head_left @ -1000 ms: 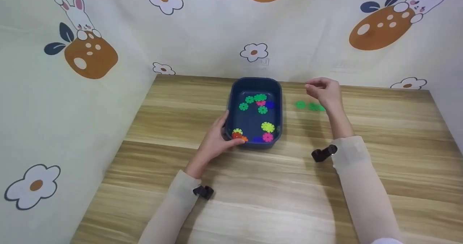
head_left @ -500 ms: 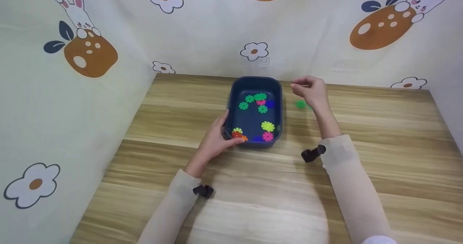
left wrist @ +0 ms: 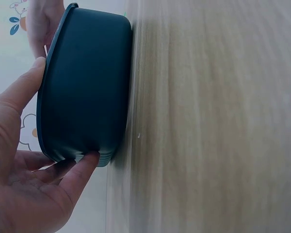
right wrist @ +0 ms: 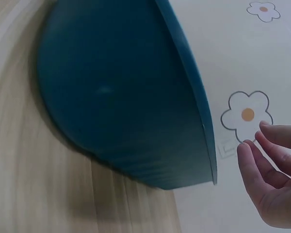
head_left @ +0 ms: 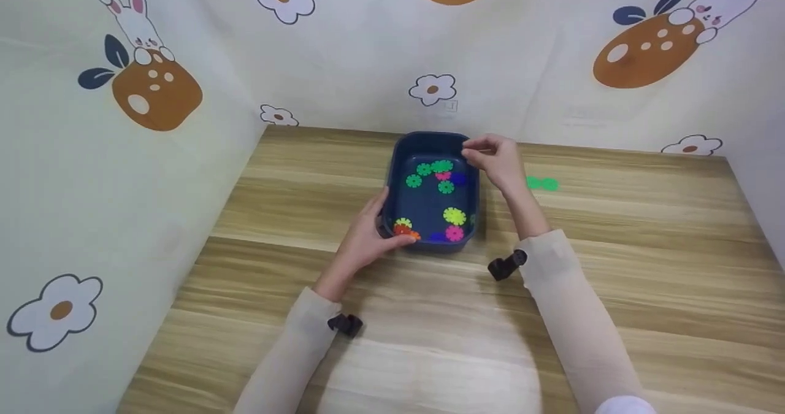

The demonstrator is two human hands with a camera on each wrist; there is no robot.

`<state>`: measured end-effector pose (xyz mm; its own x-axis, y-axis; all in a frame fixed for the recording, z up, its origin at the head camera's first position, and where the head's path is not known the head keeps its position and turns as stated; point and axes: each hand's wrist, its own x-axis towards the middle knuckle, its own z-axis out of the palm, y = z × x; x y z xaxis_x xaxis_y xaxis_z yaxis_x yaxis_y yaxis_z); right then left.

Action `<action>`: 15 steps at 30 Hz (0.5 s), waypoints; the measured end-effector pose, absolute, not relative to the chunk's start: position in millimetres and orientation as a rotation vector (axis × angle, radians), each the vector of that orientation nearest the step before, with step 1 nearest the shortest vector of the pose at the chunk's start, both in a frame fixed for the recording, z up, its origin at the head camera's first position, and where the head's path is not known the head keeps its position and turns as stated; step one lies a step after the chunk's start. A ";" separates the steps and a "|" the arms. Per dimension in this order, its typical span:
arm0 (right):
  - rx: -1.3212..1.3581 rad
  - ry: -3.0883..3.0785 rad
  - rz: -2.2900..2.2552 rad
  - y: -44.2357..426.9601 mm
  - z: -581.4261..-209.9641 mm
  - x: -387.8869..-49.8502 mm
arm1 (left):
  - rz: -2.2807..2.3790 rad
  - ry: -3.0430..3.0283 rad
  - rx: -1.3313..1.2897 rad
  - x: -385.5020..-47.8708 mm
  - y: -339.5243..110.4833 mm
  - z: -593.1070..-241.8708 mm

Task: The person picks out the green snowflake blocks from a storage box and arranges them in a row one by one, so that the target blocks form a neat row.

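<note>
In the head view a dark blue plastic box [head_left: 429, 205] stands on the table, holding several snowflake-shaped plastic discs: green [head_left: 414, 181], yellow [head_left: 454, 216], pink [head_left: 454, 233], blue and orange. My left hand [head_left: 363, 237] grips the box's near left corner, thumb over the rim; the left wrist view shows its fingers [left wrist: 80, 177] against the outer wall. My right hand [head_left: 500, 162] is at the far right rim, thumb and fingertips close together over the edge. In the right wrist view its fingers [right wrist: 252, 172] are curled; no disc shows between them, though one could be hidden.
More green discs [head_left: 542, 183] lie on the wooden table [head_left: 644, 230] right of the box, beside my right wrist. A patterned cloth wall [head_left: 356, 64] rises behind the table's back edge, with another cloth wall on the left.
My right hand has moved left from above the loose green discs to the box's right rim. It now covers the leftmost loose disc's spot. The left hand and box stay put.
</note>
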<state>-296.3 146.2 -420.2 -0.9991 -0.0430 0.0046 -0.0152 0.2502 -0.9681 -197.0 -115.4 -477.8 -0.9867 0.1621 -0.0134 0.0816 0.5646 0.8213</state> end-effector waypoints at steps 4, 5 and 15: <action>-0.088 2.507 -1.859 135.0 -422.8 -296.3 | 1.407 2.700 0.205 -197.0 -115.0 -477.7; -0.104 2.527 -1.840 132.6 -423.8 -296.5 | 1.412 2.696 0.204 -196.7 -115.0 -477.4; -0.185 2.589 -1.754 106.0 -434.1 -298.1 | 1.421 2.713 0.236 -196.5 -115.5 -478.2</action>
<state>-298.1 106.0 -434.1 -0.9930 -0.1026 0.0586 -0.0924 0.3657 -0.9261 -196.5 -115.5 -478.2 -0.9857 0.1680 0.0097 0.1036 0.5606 0.8216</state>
